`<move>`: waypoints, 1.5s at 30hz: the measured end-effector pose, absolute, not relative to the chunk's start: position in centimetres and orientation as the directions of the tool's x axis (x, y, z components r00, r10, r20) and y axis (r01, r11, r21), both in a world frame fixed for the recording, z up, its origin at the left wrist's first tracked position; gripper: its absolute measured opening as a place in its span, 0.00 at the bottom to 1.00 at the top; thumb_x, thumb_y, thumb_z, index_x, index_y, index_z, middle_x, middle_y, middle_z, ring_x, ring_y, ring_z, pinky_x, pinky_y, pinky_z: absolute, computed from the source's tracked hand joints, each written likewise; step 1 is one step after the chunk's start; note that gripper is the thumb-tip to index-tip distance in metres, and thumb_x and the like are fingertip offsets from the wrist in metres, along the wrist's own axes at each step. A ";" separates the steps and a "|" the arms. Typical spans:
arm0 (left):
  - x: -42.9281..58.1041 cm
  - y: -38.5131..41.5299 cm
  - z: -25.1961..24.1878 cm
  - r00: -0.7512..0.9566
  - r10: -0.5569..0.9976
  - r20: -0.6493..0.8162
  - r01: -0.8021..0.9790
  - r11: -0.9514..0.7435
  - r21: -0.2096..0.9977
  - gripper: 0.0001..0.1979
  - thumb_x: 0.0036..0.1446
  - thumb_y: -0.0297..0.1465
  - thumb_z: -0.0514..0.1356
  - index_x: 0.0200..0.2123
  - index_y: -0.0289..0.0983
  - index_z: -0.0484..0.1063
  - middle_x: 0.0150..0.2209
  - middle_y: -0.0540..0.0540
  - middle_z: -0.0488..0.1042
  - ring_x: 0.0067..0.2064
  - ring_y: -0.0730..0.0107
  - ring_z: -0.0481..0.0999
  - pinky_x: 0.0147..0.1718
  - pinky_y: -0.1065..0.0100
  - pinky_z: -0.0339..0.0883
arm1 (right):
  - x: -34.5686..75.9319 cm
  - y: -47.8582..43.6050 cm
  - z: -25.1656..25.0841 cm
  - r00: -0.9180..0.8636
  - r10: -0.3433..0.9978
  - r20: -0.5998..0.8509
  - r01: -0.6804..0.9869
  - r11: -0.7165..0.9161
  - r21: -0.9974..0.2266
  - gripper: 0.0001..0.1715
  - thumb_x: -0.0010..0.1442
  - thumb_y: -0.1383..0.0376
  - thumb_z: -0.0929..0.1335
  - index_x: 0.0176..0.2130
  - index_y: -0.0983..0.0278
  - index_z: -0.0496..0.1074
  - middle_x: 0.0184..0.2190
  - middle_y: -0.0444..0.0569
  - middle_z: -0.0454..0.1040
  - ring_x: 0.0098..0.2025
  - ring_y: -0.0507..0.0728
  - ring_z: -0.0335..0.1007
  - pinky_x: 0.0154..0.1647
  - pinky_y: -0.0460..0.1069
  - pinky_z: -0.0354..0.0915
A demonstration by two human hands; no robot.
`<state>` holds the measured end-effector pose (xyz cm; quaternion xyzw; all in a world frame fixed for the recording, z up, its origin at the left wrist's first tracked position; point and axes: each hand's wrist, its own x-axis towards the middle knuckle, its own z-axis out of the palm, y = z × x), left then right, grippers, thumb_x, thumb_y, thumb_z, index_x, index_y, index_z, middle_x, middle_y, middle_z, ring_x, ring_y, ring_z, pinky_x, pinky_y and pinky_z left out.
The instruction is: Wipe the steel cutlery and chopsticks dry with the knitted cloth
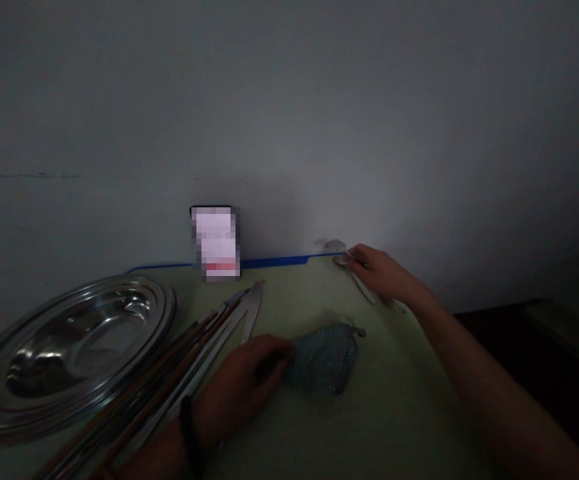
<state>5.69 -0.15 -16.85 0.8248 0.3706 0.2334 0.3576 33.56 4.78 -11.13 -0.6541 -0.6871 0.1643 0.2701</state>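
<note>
My left hand (pixel 254 373), with a dark band at the wrist, pinches the left edge of a grey-green mesh cloth or pouch (pixel 323 360) on the pale green table (pixel 384 407). Near the table's back edge, my right hand (pixel 372 267) is closed on the handle of a spoon (pixel 340 260), whose bowl points left. Under and beside that hand lie other slim pale utensils (pixel 363 288), partly hidden by its fingers.
Stacked oval steel trays (pixel 104 340) fill the left side. Long thin sticks and metal strips (pixel 209 343) lie slantwise beside them. A phone (pixel 218 241) leans against the grey wall (pixel 289 133) at the back, above blue edging (pixel 274 262).
</note>
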 end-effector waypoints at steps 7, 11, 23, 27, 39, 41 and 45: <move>5.8 -0.1 -16.5 0.657 0.735 0.164 0.423 -0.540 0.728 0.10 0.57 0.27 0.52 0.40 0.40 0.72 0.38 0.47 0.76 0.39 0.67 0.74 0.39 0.66 0.69 | 37.6 6.4 -12.9 0.152 0.987 0.047 0.982 -0.146 -0.119 0.16 0.55 0.64 0.60 0.36 0.67 0.74 0.36 0.57 0.76 0.38 0.60 0.71 0.36 0.48 0.60; 5.8 -0.1 -16.2 0.644 0.750 0.151 0.431 -0.519 0.738 0.10 0.57 0.27 0.53 0.38 0.40 0.73 0.36 0.48 0.76 0.37 0.67 0.74 0.38 0.67 0.69 | 36.4 6.8 -13.8 0.154 0.988 0.026 0.984 -0.151 -0.091 0.17 0.55 0.64 0.60 0.35 0.68 0.75 0.35 0.58 0.77 0.38 0.60 0.72 0.36 0.49 0.61; 5.7 -0.1 -16.6 0.659 0.736 0.157 0.417 -0.530 0.739 0.10 0.57 0.26 0.52 0.37 0.40 0.72 0.35 0.47 0.75 0.37 0.68 0.74 0.39 0.66 0.67 | 35.2 6.8 -15.1 0.218 0.975 0.052 0.976 -0.216 -0.041 0.17 0.57 0.64 0.59 0.39 0.68 0.73 0.38 0.60 0.76 0.42 0.62 0.71 0.40 0.53 0.63; 5.7 0.0 -16.6 0.660 0.733 0.166 0.410 -0.536 0.738 0.10 0.58 0.26 0.52 0.37 0.40 0.72 0.35 0.48 0.75 0.37 0.68 0.73 0.39 0.66 0.67 | 34.9 6.4 -14.9 0.246 0.969 0.030 0.969 -0.246 -0.012 0.18 0.57 0.62 0.60 0.38 0.67 0.74 0.38 0.62 0.75 0.41 0.65 0.72 0.36 0.54 0.63; 5.6 0.0 -16.9 0.675 0.722 0.149 0.425 -0.547 0.721 0.09 0.58 0.26 0.52 0.38 0.38 0.71 0.36 0.48 0.74 0.38 0.69 0.73 0.39 0.66 0.67 | 35.1 6.6 -15.3 0.245 0.970 -0.008 0.969 -0.244 0.033 0.18 0.55 0.62 0.62 0.40 0.67 0.74 0.39 0.60 0.75 0.42 0.64 0.71 0.37 0.52 0.63; 5.6 0.0 -16.9 0.676 0.721 0.152 0.427 -0.551 0.717 0.09 0.58 0.25 0.52 0.38 0.38 0.71 0.36 0.48 0.74 0.38 0.69 0.73 0.39 0.67 0.67 | 35.0 6.6 -15.4 0.255 0.967 -0.019 0.966 -0.254 0.036 0.17 0.55 0.62 0.62 0.40 0.67 0.74 0.39 0.60 0.75 0.42 0.64 0.71 0.37 0.52 0.63; 5.6 -0.1 -17.0 0.678 0.718 0.156 0.421 -0.554 0.718 0.09 0.58 0.25 0.52 0.38 0.38 0.71 0.35 0.48 0.74 0.37 0.70 0.73 0.38 0.67 0.67 | 34.3 6.3 -15.0 0.308 0.951 -0.008 0.950 -0.307 0.064 0.16 0.56 0.62 0.62 0.42 0.66 0.72 0.43 0.59 0.73 0.43 0.64 0.70 0.36 0.53 0.63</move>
